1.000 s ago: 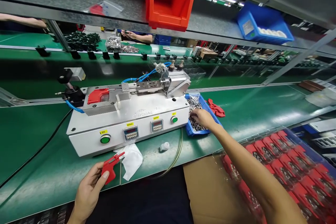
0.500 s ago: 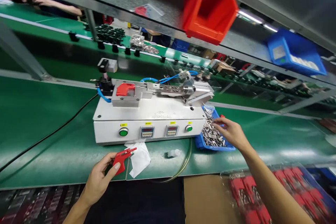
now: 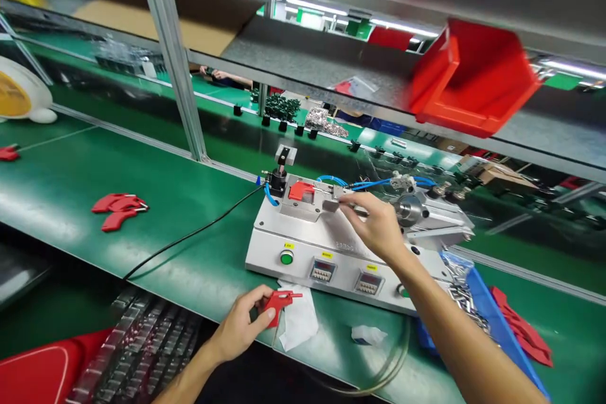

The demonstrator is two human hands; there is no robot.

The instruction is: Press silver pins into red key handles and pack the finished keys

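**Holding a red part at the near edge, pinching at the fixture**

Nearest, the left hand (image 3: 239,328) is closed around a red plastic part (image 3: 277,303) just over the near edge of the green worktop (image 3: 71,177). The part's long axis runs roughly level, and its thin prong points right, over a crumpled white cloth (image 3: 299,323) lying just beside it. The body is blocky, glossy red and half hidden by the thumb.

A small white bottle (image 3: 364,333) lies to the right of the cloth. Behind them stands the grey machine (image 3: 303,237), with a green button (image 3: 286,257) and two small displays (image 3: 322,271) on its front.

The right arm crosses the machine's right half and hides part of its top. The right hand (image 3: 376,227) hovers there with thumb and forefinger drawn together near the fixture; whether they grip anything cannot be told. A second red part (image 3: 301,190) sits in that fixture.

At the right, a blue tray (image 3: 487,309) holds metal pins (image 3: 461,293). More loose red parts (image 3: 118,208) lie well apart at the left. A red bin (image 3: 473,79) sits on the shelf overhead.
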